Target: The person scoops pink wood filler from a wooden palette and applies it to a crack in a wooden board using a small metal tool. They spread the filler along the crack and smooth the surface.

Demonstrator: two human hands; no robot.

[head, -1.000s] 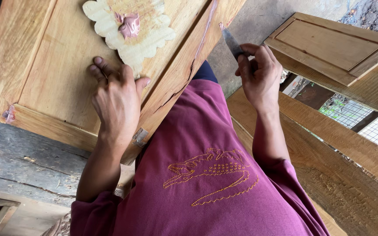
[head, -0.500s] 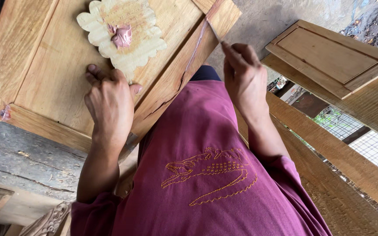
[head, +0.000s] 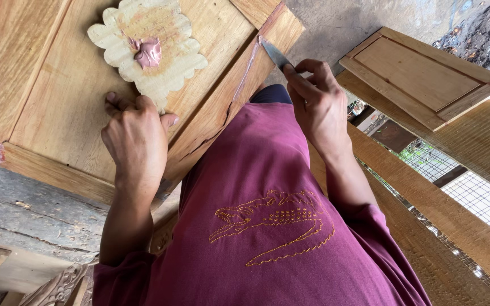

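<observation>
Putty knife [head: 274, 55] pinched in right hand [head: 316, 107], tip on door panel [head: 63, 96] frame seam; left hand [head: 134, 141] flat, empty, steadying; keep blade low, press filler along crack.

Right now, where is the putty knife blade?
The putty knife is in the right hand, upper centre, its tip touching the pink-filled seam on the wooden door panel.

We note the right hand [head: 319, 110] has swung the putty knife [head: 275, 55] from clear of the wood onto the frame edge of the wooden door panel [head: 58, 96], its tip now touching the pinkish filler line [head: 250, 59]. The left hand [head: 134, 141] has slid slightly leftward and lower on the panel. The view has drifted, carrying the scalloped wooden piece [head: 148, 51] leftward.
</observation>
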